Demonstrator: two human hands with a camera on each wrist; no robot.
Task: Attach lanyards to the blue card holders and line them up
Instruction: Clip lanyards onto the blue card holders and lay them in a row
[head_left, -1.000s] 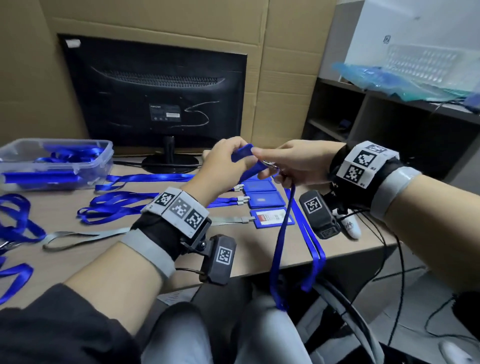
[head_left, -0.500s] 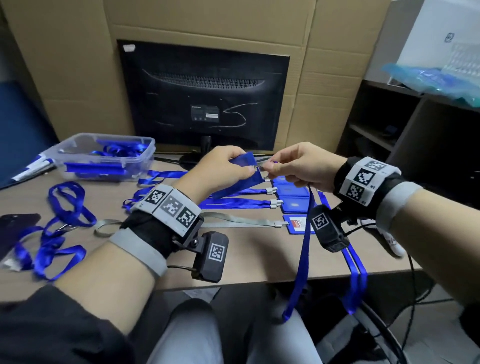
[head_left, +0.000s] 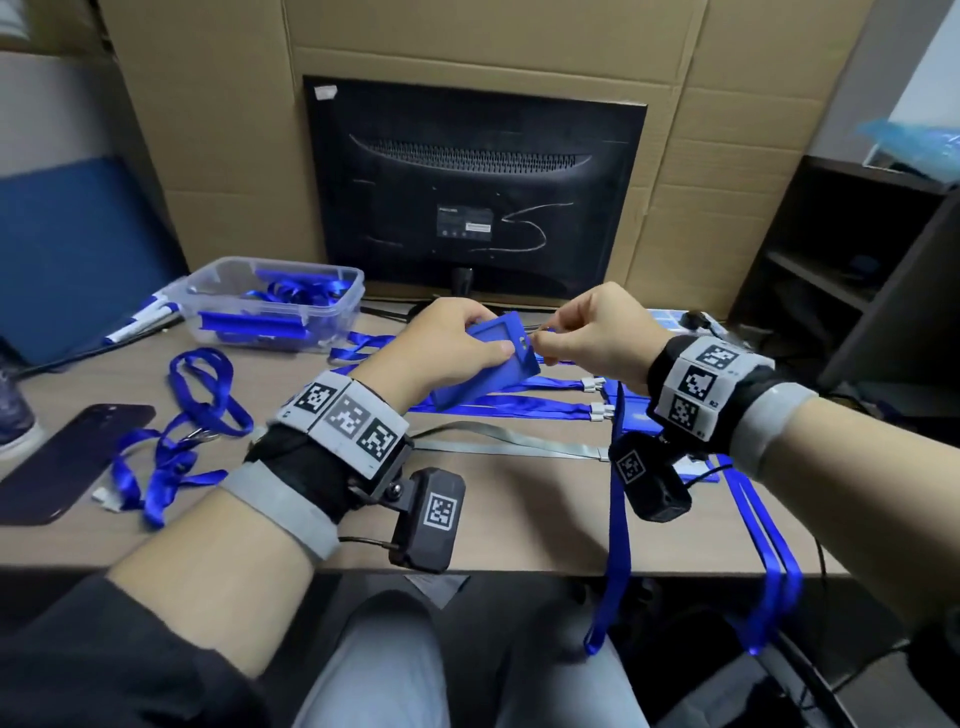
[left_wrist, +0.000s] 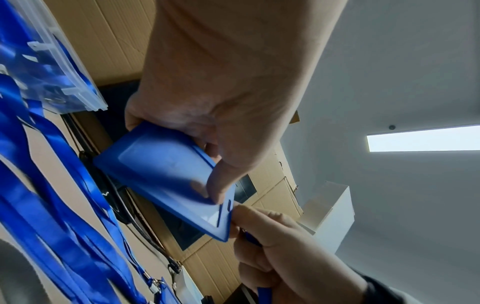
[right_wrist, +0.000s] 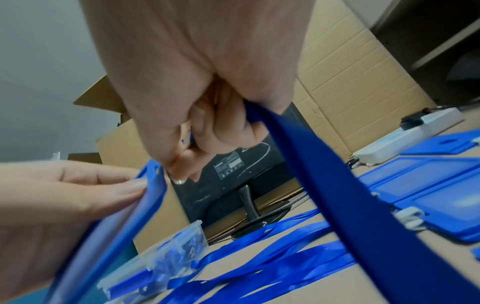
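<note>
My left hand (head_left: 457, 343) grips a blue card holder (head_left: 485, 371) above the desk, thumb on its face (left_wrist: 166, 170). My right hand (head_left: 587, 332) pinches the clip end of a blue lanyard (head_left: 618, 519) right at the holder's slotted end (left_wrist: 230, 205). The lanyard strap (right_wrist: 350, 195) runs out of my curled right fingers and hangs over the desk's front edge. Finished blue holders (right_wrist: 420, 191) with lanyards (head_left: 519, 408) lie in a row on the desk behind my hands.
A clear plastic box (head_left: 275, 306) with blue lanyards stands at the back left. Loose lanyards (head_left: 176, 441) and a dark phone (head_left: 67, 462) lie at the left. A monitor (head_left: 472, 192) backs onto cardboard. A grey lanyard (head_left: 498, 447) lies mid-desk. A power strip (right_wrist: 405, 137) sits right.
The head view has swung left and down. My left hand has tilted the card holder flatter, and my right hand has brought the lanyard clip up to its slot.
</note>
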